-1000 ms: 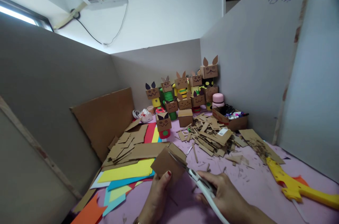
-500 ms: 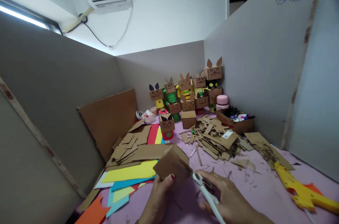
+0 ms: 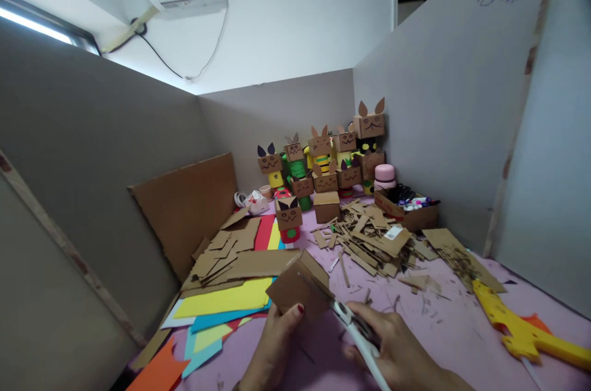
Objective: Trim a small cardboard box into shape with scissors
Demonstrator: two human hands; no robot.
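Observation:
My left hand [image 3: 273, 342] grips a small brown cardboard box [image 3: 289, 292] from below, its thumb pressed on the near face. White-handled scissors [image 3: 360, 345] are in my right hand [image 3: 399, 338], with the fingers wrapped around the handles. Their dark blades lie along the box's edge, and I cannot tell whether they cut into it. A strip of flat cardboard [image 3: 258, 263] rests on the table just behind the box.
Coloured paper sheets [image 3: 221, 298] and cut cardboard lie to the left. Cardboard scraps [image 3: 369, 237] are heaped on the right, with a yellow glue gun [image 3: 521, 329] nearer. Several box-headed animal figures [image 3: 323, 157] stand at the back, beside a marker box [image 3: 409, 209].
The scissor blades have closed together along the box's edge, and the handles have drawn closer. My left hand keeps its hold on the box. The view has shifted slightly.

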